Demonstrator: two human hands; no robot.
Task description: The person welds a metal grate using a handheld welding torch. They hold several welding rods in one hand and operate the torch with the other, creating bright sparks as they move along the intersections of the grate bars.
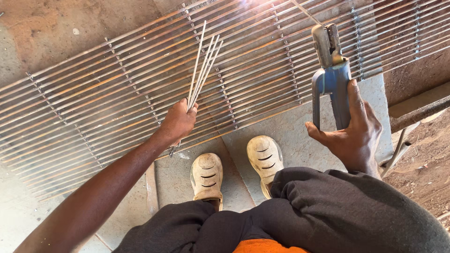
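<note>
Left hand (pixel 179 122) fists a fanned bundle of thin grey welding rods (pixel 202 65), tips up; right hand (pixel 352 127) grips blue-handled metal electrode holder (pixel 332 70), empty clamp clear above rusty steel-bar grating (pixel 93 112).

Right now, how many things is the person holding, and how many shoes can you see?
Thin welding rods in the left hand: 4
Blue-handled electrode holder in the right hand: 1
Tan shoes: 2
Metal grate: 1
Total: 8
</note>
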